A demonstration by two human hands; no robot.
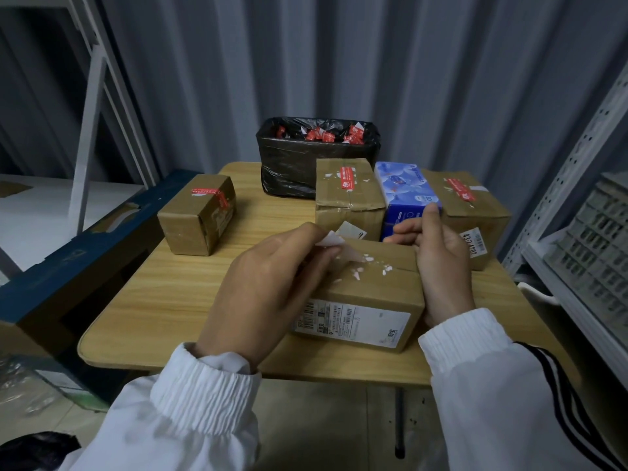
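1. At far left on our table [142, 321], a small box [197, 215] sealed with red printed tape, its wording too small to read.
2. Our left hand [268, 287], fingers pinching a white sticker scrap [331, 240].
3. The carton [373, 287] at the table's near edge, between our hands; its shipping label [353, 322] reads "淘宝".
4. Our right hand [438, 263], fingers curled on the carton's far corner.
5. The rightmost box [475, 205], tagged "43-2-1202".

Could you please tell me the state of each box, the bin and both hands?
Near box: taped shut, top sticker mostly peeled, white scraps left.
Left hand: pinches a white sticker scrap.
Right hand: at that box's right edge, grip unclear.
Left box: shut, red sticker intact.
Middle box: shut.
Lined bin: holds red scraps.
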